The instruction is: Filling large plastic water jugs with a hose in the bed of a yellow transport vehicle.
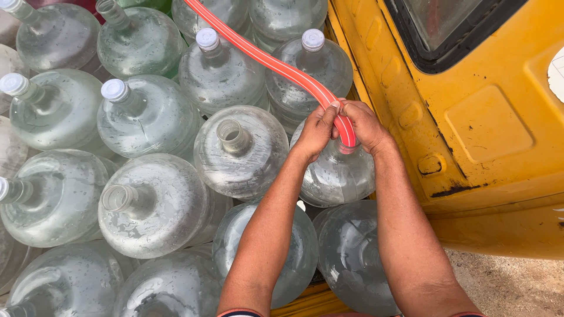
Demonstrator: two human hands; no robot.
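Observation:
A red striped hose [276,64] runs from the top middle down to a clear water jug [338,176] at the right of the load. My left hand [317,132] and my right hand [364,126] both grip the hose end where it bends down into that jug's neck. The neck itself is hidden under my fingers. The jug looks partly filled with water.
Many large clear jugs stand packed together; some carry white caps [207,39], others such as an uncapped jug [239,151] are open. A yellow vehicle body [487,117] with chipped paint borders the right. Sandy ground [511,287] shows at bottom right.

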